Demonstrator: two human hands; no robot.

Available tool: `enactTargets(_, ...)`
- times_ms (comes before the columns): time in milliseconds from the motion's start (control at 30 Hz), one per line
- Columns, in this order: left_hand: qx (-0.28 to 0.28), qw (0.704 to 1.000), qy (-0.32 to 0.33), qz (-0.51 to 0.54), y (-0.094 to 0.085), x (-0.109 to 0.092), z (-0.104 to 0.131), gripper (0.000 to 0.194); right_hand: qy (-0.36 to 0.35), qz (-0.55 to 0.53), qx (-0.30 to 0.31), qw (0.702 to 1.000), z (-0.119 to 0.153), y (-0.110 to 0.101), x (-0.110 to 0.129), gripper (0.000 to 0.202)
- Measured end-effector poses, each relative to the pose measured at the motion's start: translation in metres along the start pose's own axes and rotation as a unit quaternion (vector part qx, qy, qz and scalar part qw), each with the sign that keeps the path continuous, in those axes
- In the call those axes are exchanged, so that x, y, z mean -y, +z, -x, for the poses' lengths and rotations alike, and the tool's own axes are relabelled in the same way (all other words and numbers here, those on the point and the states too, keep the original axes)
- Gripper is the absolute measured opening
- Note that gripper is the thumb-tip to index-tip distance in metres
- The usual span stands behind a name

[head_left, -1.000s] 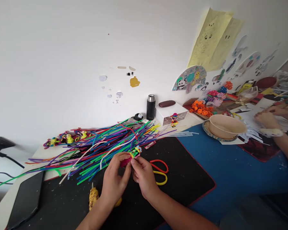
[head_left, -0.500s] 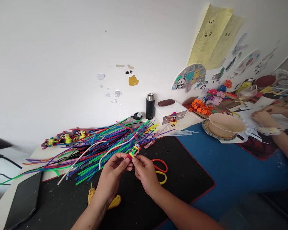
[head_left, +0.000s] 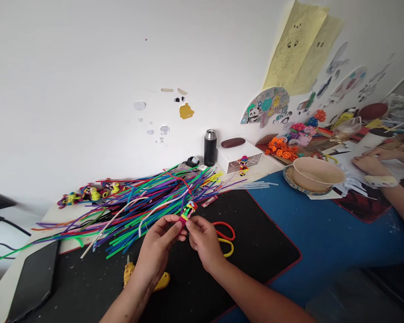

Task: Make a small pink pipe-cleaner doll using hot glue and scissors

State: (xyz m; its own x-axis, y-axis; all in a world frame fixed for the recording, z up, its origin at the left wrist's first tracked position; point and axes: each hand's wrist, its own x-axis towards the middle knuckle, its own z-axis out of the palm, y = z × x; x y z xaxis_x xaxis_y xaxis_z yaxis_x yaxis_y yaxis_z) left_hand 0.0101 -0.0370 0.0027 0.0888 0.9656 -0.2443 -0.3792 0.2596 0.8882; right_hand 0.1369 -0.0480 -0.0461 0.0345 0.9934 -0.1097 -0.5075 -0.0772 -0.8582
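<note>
Between my fingertips is a small pipe-cleaner figure in magenta, yellow, green and red, with stems rising from it. My left hand pinches its lower left side. From the other side, the thumb and fingers of my right hand grip it too. Scissors with one red and one yellow handle loop lie just right of my right hand, blades hidden. A yellow glue gun rests on the black mat, partly covered by my left forearm. Many coloured pipe cleaners spread out behind my hands.
Finished-looking figures lie at the far left, and another figure stands by a white box. A black flask stands near the wall. At right are a beige bowl and another person's hands over paper strips. A black tablet lies at left.
My hands keep their pinch on the figure, which barely shifts. The view tilts slightly. At the right, the other person's hands have moved a little over the paper.
</note>
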Motion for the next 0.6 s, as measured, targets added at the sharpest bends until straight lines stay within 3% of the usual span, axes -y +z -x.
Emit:
enactTargets(233, 0.006, 0.999, 0.027, -0.033, 0.001, 0.003, 0.002, 0.041, 0.022, -0.028, -0.006, 0.999, 0.000, 0.000, 0.000, 0.049)
enactTargets(600, -0.011, 0.979, 0.131, -0.154, -0.007, 0.017, -0.003, 0.035, 0.075, -0.067, 0.031, 0.994, 0.005, 0.006, -0.001, 0.050)
